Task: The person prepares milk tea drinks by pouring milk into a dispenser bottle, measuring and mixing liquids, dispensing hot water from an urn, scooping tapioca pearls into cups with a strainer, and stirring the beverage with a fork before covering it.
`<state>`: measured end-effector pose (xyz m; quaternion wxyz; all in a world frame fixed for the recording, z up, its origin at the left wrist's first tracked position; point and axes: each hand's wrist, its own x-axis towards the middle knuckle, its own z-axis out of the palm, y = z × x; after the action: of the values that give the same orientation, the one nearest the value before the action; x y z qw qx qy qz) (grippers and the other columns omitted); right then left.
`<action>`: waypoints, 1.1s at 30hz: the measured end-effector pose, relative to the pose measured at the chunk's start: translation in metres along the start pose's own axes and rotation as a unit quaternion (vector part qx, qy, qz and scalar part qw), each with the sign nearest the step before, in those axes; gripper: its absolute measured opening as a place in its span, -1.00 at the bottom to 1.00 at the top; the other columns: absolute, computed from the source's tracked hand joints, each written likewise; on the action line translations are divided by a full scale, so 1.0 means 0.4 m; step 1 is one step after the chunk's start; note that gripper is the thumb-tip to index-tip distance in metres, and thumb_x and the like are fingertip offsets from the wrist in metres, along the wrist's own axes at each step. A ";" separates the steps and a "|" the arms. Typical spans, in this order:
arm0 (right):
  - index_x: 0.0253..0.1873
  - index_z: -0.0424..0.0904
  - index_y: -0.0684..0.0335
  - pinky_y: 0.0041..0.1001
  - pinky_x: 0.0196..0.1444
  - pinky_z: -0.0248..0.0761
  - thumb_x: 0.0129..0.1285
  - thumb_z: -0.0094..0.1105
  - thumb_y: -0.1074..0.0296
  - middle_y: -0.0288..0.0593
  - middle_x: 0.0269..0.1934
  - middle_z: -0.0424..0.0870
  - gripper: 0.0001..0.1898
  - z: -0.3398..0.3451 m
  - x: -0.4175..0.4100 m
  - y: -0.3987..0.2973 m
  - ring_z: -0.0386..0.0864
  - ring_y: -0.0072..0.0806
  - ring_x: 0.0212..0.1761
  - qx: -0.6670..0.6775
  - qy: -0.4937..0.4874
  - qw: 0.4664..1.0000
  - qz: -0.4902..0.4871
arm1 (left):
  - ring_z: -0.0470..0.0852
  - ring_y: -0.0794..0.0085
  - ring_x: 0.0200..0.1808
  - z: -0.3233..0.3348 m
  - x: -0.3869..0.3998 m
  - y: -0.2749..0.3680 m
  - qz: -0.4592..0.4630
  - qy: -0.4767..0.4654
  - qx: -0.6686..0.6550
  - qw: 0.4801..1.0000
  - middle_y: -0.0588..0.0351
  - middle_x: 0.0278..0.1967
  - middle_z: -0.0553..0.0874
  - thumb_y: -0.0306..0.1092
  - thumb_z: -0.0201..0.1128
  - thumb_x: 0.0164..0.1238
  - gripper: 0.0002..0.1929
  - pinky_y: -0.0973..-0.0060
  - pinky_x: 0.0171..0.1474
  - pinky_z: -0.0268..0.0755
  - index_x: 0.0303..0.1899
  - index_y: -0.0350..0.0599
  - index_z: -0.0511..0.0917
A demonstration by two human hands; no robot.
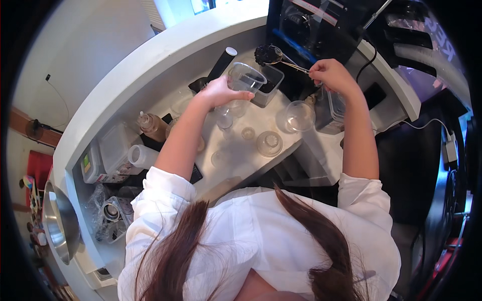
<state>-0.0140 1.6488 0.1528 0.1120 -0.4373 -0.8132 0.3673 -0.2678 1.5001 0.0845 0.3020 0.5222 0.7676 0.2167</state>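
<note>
My left hand (223, 92) grips a clear plastic cup (248, 75), tilted with its mouth toward the upper right. In my right hand (330, 75) is the handle of a metal spoon (292, 66). A heap of dark, glossy pieces (268, 54) fills the spoon's bowl, just above and right of the cup's rim. Under the spoon stands an open rectangular plastic container (278, 77) with dark contents inside; the cup hides part of it. Whether anything lies in the cup's bottom I cannot tell, as my fingers cover it.
Clear cups (300, 116) and an upturned clear vessel (269, 144) stand on the pale counter (241, 158). A brown pump bottle (151, 126), a white jar (142, 156) and lidded tubs (116, 150) are at left. A black machine (312, 26) rises behind the spoon; a steel bowl (62, 225) sits far left.
</note>
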 end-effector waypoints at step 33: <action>-0.22 0.61 0.34 -0.46 -0.38 0.49 -0.02 0.13 0.41 -0.06 -0.41 0.65 -0.76 0.004 -0.008 -0.010 0.63 -0.40 -0.46 -0.072 0.041 0.995 -0.051 | 0.30 0.23 0.24 -0.389 -0.191 -0.034 0.203 0.416 -0.265 0.846 -0.15 0.22 0.28 -0.06 0.44 -0.07 -0.03 0.25 0.30 0.04 0.29 -0.24 -0.01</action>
<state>-0.0156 1.6440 0.1548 0.1321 -0.4172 -0.8534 0.2831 -0.3636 1.4212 0.2063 0.0308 0.4273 0.6111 0.6656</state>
